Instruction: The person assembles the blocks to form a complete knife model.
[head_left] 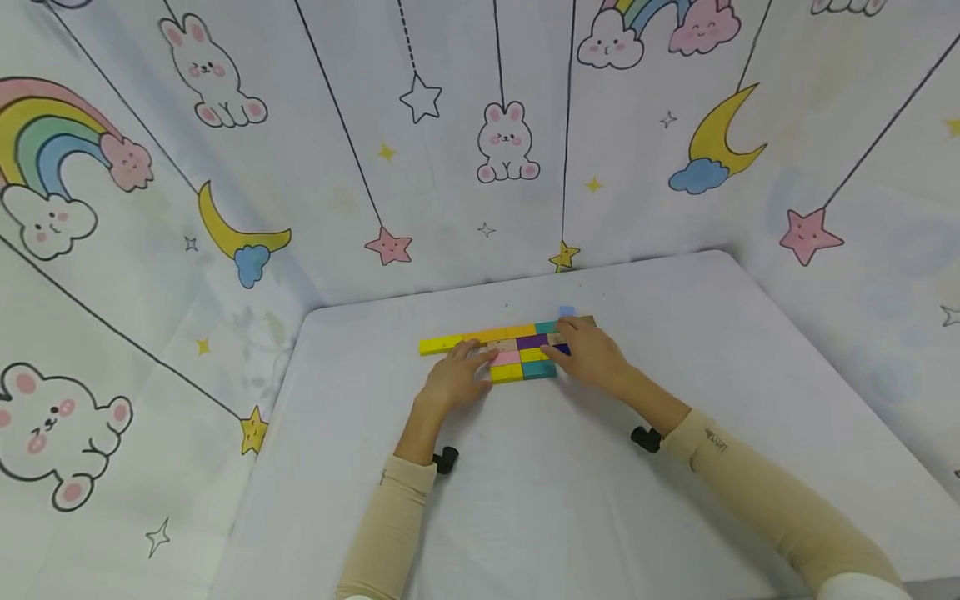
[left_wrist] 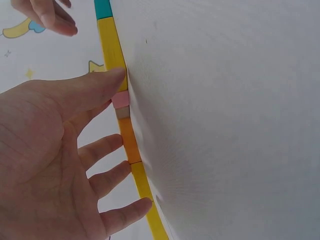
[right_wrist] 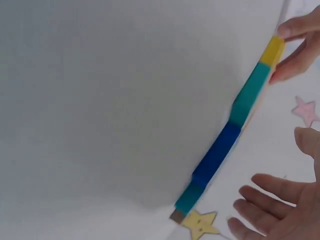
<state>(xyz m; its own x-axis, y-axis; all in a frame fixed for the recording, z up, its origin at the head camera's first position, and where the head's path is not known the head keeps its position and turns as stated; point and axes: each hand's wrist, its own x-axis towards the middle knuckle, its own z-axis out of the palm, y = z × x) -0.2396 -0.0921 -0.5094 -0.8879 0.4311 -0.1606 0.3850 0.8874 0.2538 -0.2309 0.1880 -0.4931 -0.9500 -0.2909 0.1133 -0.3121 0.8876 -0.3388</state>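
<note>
Flat coloured blocks lie edge to edge in several rows on the white table. The back row runs longest, from a yellow block [head_left: 438, 345] past an orange block [head_left: 483, 336] to a wooden end partly under the right hand. Shorter rows in front include a purple block [head_left: 531, 342], a pink block [head_left: 506, 357], a front yellow block [head_left: 506, 372] and a teal block [head_left: 538, 369]. My left hand [head_left: 453, 379] touches the left ends, thumb at the front yellow block, fingers spread. My right hand [head_left: 592, 354] is over the right end, its fingers loosely extended beside a dark blue block [right_wrist: 216, 156].
A small pale blue piece [head_left: 567, 311] lies just behind the back row. The white tabletop [head_left: 525, 492] stretches toward the person. Behind it hangs a backdrop [head_left: 450, 192] printed with rabbits, stars and moons. Each wrist carries a small black camera [head_left: 446, 460].
</note>
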